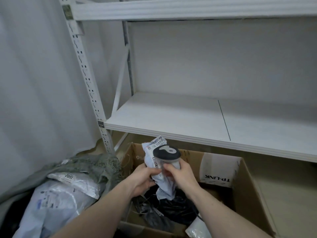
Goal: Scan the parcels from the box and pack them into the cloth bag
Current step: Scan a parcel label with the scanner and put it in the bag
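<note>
A white poly-mailer parcel [151,152] with a barcode label is held upright above the cardboard box [247,191]. My left hand [145,177] grips its left side. My right hand [181,174] holds a handheld scanner [167,154] with a dark head, pressed close against the parcel's label. Inside the box lie a black plastic parcel [178,208] and a white parcel [197,228] near the front corner. At the lower left, the grey-green cloth bag [96,166] stands open with several white and silver parcels [56,201] in it.
A white metal shelving rack [171,115] stands right behind the box; its low shelf edge overhangs the box's far side. A pale curtain [34,83] hangs on the left behind the bag. The box's right wall reads TP-LINK.
</note>
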